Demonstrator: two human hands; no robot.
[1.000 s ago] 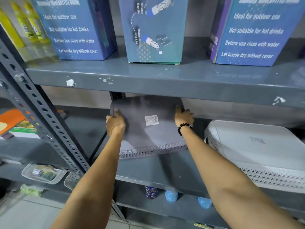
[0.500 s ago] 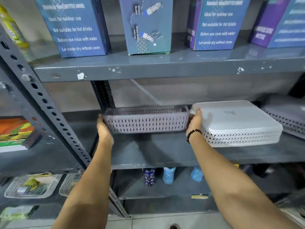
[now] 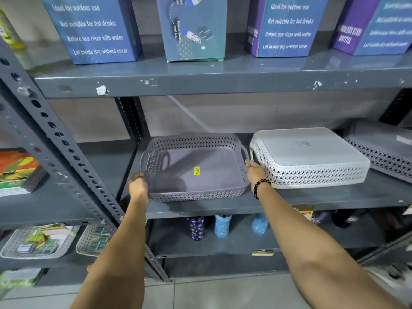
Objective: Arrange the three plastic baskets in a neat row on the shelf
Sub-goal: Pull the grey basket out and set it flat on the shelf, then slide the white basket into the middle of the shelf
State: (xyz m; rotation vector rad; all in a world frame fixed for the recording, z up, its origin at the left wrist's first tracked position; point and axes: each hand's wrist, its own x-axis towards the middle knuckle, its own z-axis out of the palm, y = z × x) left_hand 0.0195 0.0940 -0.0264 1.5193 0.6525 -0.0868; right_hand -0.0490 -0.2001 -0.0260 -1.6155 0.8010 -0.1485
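A grey-purple lattice basket [image 3: 196,168] sits open side up at the left end of the middle shelf [image 3: 289,201], a yellow sticker on its floor. My left hand [image 3: 138,186] grips its near left corner and my right hand [image 3: 255,172], with a black bead bracelet, grips its near right corner. Right beside it a white lattice basket [image 3: 310,157] lies upside down. A third grey basket [image 3: 383,150] lies upside down at the far right, cut off by the frame edge.
Blue bottle boxes [image 3: 95,30] line the upper shelf. A perforated steel upright [image 3: 66,157] stands left of the grey-purple basket. Bottles [image 3: 221,226] stand on the shelf below. Trays of small goods [image 3: 35,241] and books [image 3: 17,170] fill the left rack.
The grey-purple basket was held bottom toward me, then turned level and came down onto the shelf open side up. My hands have slid to its near corners.
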